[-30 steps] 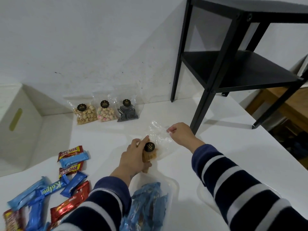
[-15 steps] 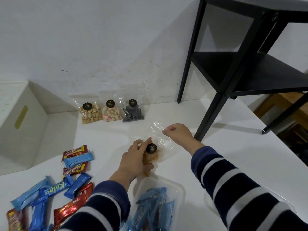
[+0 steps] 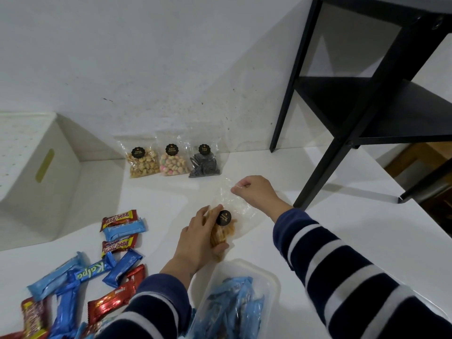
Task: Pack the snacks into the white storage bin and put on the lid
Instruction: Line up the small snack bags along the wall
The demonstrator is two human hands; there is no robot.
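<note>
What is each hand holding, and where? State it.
Left hand grips the clear bag of orange sticks round its filled bottom; right hand pinches its empty top edge.

Clear chip bag (image 3: 226, 228), table-flat, held.

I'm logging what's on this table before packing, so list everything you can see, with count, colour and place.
Storage bin: one, white, far left by the wall.
Clear snack bags against the wall: three, holding tan nuts, pastel biscuits, black spirals.
Clear bag of orange sticks: one, table centre, held by both hands.
Wrapped bars: a loose pile, blue and red, front left; count unclear.
Clear plastic container: one, front centre, holding blue wrappers.
Shelf unit: one, black, right rear.
Table: white.
Left hand: grips the bag's filled end.
Right hand: pinches the bag's empty top.
</note>
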